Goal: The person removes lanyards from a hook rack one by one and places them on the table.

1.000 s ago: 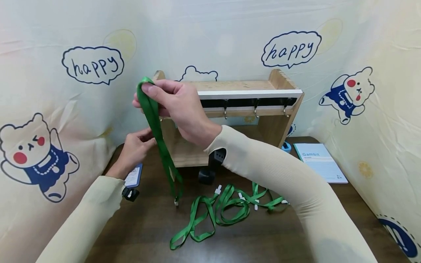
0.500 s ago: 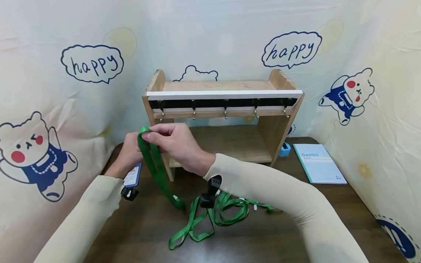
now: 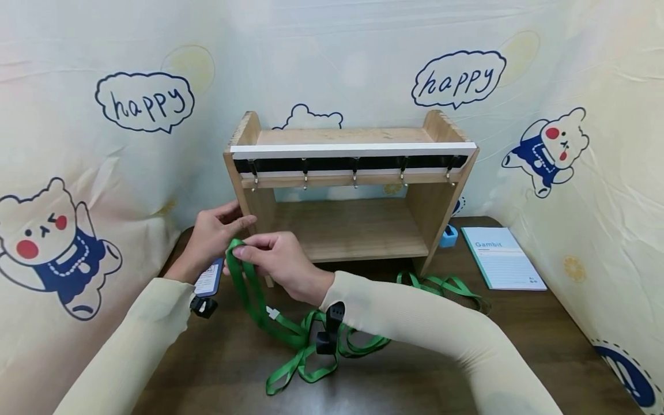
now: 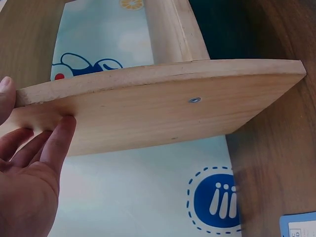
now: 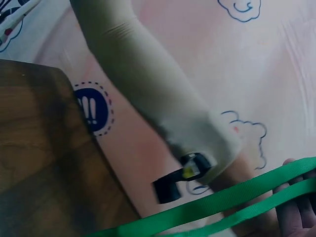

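My right hand (image 3: 285,262) pinches the looped top of a green lanyard (image 3: 254,297), in front of the left foot of a wooden shelf (image 3: 358,227). The strap hangs in two strands, its lower part overlapping other green lanyards (image 3: 287,377) on the table. In the right wrist view the green strap (image 5: 197,210) runs across the fingers at the lower right. My left hand (image 3: 211,236) grips the shelf's left side panel. The left wrist view shows its thumb at the front edge and its fingers against the outer face of the panel (image 4: 148,106).
Several metal hooks (image 3: 355,173) hang along the shelf's black front strip. A blue-edged card (image 3: 209,279) lies beside my left wrist. At the right are a small blue object (image 3: 448,236) and a notebook (image 3: 503,259). Printed cloth surrounds the table (image 3: 394,386).
My right hand has come down from hook height with the lanyard, whose lower end has reached the pile. My left hand stays at the side panel.
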`<state>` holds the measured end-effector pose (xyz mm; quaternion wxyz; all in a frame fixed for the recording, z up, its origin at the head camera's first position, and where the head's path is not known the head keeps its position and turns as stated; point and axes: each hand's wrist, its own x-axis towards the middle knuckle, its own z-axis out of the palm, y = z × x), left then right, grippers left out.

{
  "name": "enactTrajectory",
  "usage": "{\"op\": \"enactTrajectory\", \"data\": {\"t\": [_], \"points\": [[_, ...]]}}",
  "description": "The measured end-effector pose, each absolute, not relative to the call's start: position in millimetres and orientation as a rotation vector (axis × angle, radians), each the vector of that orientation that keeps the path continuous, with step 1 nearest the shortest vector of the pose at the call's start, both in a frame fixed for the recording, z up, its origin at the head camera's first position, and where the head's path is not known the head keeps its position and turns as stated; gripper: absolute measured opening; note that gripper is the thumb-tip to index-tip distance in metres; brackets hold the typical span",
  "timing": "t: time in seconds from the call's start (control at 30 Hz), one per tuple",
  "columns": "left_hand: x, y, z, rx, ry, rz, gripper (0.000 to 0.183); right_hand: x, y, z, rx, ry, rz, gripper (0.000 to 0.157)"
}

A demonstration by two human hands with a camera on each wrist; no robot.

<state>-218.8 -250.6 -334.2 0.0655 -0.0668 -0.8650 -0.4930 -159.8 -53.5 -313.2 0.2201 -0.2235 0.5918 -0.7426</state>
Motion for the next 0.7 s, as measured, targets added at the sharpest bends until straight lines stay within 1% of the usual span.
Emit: {"op": "enactTrajectory", "data": {"t": [0.2,0.47,0.7], "points": [[-218,-250,-333,-0.206,-2.614,-1.48,0.066,-165,-55,-343,-0.532,1.626,-2.038,0.023],[-220,-250,-333,-0.197,-2.621,-1.476,0.069,-183,-58,-393,-0.341,1.664,-2.058,0.022],[-221,-250,-334,-0.187,-2.62,-1.485,0.067,-196,-63,-431,-0.215,1.763,-2.055,0.021]]}}
